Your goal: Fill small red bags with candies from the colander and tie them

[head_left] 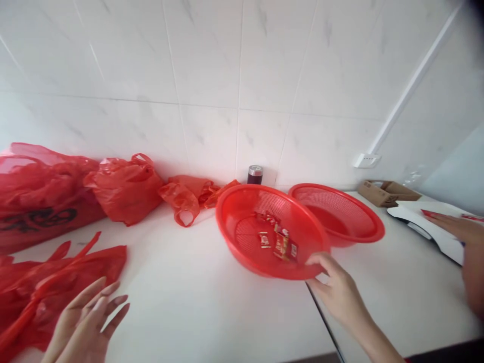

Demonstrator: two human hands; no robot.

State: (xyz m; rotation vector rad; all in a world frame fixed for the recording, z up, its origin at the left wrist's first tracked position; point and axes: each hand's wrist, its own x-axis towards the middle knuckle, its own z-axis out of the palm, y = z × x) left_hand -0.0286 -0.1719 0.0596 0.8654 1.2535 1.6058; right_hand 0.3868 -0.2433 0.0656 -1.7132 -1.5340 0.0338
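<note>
Our right hand (336, 290), at the lower right of centre, grips the near rim of the front basket (242, 214), thumb over the edge and fingers beneath. This basket sits at the centre of the frame, a round, glossy red plastic bowl with a thick rolled rim and finely perforated walls. Its mouth leans toward us; we cannot tell whether its base fully rests on the table. Inside lie a few small wrapped packets (282, 245), flat and rectangular, in shiny red and gold with pale patches; their print is too small for us to read.

Our left hand (85, 322), at the lower left, is open and empty, fingers loosely curved, just in front of a knotted red bag (75, 269) of thin, creased plastic.

Just behind the front basket, right of centre, we see a rear basket (355, 212) of the same red mesh. Along the left side stand a bulging bag with black markings (41, 191), a rounder bag (126, 189) and a limp, crumpled bag (187, 194), all red film. A dark cylinder with a silvery top (255, 175) stands by the marbled, glossy wall tiles (204, 60). At the right edge, another person's hand (449, 224) reaches over a smooth white device (412, 222), near an open cardboard box (387, 192). The table (189, 282) is smooth and white, with a dark seam at lower right.
</note>
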